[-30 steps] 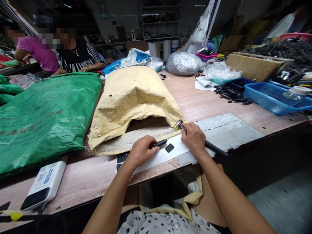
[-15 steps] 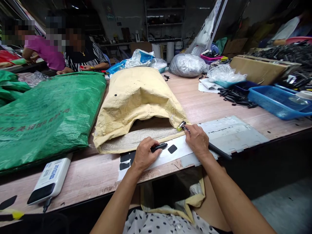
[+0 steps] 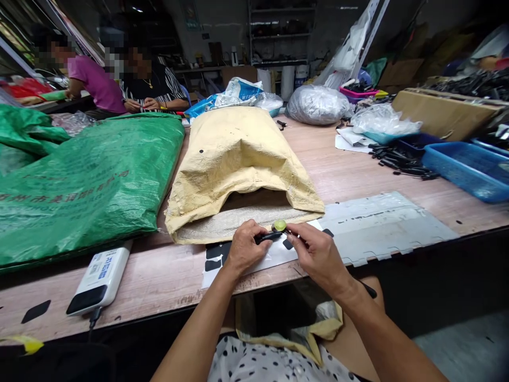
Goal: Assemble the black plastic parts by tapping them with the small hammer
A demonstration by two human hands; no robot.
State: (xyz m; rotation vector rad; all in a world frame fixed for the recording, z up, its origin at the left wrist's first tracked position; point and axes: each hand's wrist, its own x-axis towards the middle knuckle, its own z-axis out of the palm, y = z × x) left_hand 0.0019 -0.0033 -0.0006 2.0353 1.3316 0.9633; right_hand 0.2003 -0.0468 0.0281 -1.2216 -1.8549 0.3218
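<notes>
My left hand (image 3: 247,248) is closed round a slim black plastic piece (image 3: 271,236), whose end sticks out to the right just above the white strip (image 3: 274,258). My right hand (image 3: 320,256) grips a small hammer (image 3: 279,225) with a round yellow-green face and a metal neck. The black end of its handle shows below the wrist; the middle is hidden by the hand. The hammer head is over or against the tip of the black piece; contact cannot be told. A black rounded patch (image 3: 288,244) lies on the strip between my hands, and several more lie left.
A yellow woven sack (image 3: 246,143) with its mouth open lies behind my hands. Left are a green sack (image 3: 99,180) and a white power bank (image 3: 99,278). Right are a grey sheet (image 3: 392,223), a blue tray (image 3: 469,167) and black parts (image 3: 401,162). Two people sit back left.
My right hand has moved left, bringing the hammer head from the sack's corner to the tip of the black piece. My left hand keeps its hold. The view has shifted slightly.
</notes>
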